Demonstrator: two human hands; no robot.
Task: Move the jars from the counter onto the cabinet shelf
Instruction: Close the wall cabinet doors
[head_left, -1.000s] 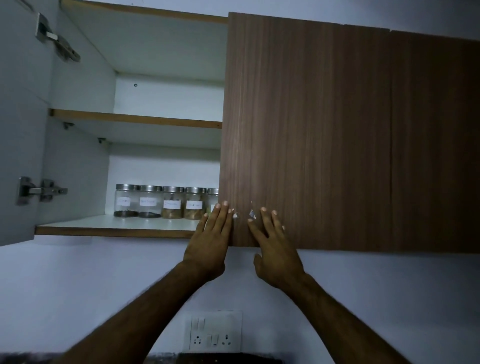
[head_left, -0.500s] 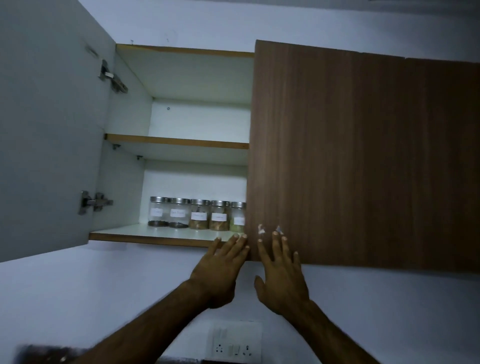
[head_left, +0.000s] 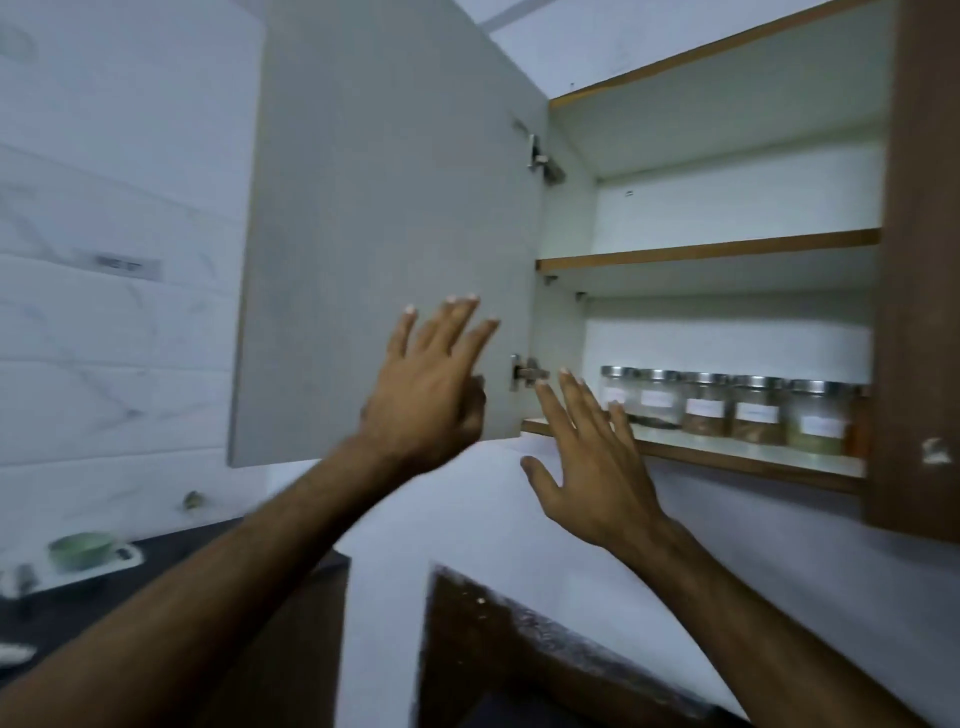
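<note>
Several glass jars (head_left: 727, 408) with steel lids and white labels stand in a row on the lower cabinet shelf (head_left: 691, 449). The left cabinet door (head_left: 384, 228) hangs wide open, its grey inner face toward me. My left hand (head_left: 431, 384) is raised in front of that door, fingers spread, holding nothing. My right hand (head_left: 587, 462) is raised just below and left of the shelf's front edge, fingers apart and empty, a short way from the leftmost jar.
The upper shelf (head_left: 706, 252) holds nothing. The closed brown right door (head_left: 919, 260) borders the opening. A dark counter (head_left: 156, 582) at lower left carries a green bowl (head_left: 80, 551). A dark ledge (head_left: 519, 639) lies below my arms. The wall is white tile.
My view has swung left, so the cabinet opening now sits at the right. Both hands left the brown door's lower edge; the left hand now sits before the open door.
</note>
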